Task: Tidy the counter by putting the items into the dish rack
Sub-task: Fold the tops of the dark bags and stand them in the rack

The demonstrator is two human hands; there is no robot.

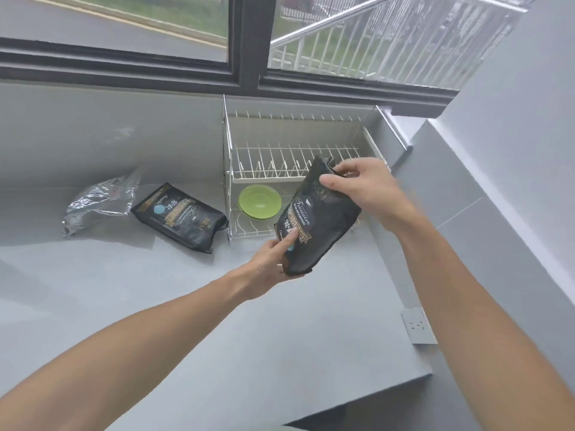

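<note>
A black printed pouch (317, 219) is held tilted in the air just in front of the white wire dish rack (280, 163). My left hand (273, 259) grips its lower end and my right hand (364, 188) pinches its top corner. A second black pouch (180, 217) lies flat on the grey counter (186, 306), left of the rack. Green bowls (259, 202) sit stacked on the rack's lower tier. The upper tier with its plate slots holds nothing.
A crumpled clear plastic bag (99, 203) lies at the far left of the counter by the wall. A dark-framed window (242, 73) runs behind the rack. A wall socket (418, 328) sits by the counter's right edge.
</note>
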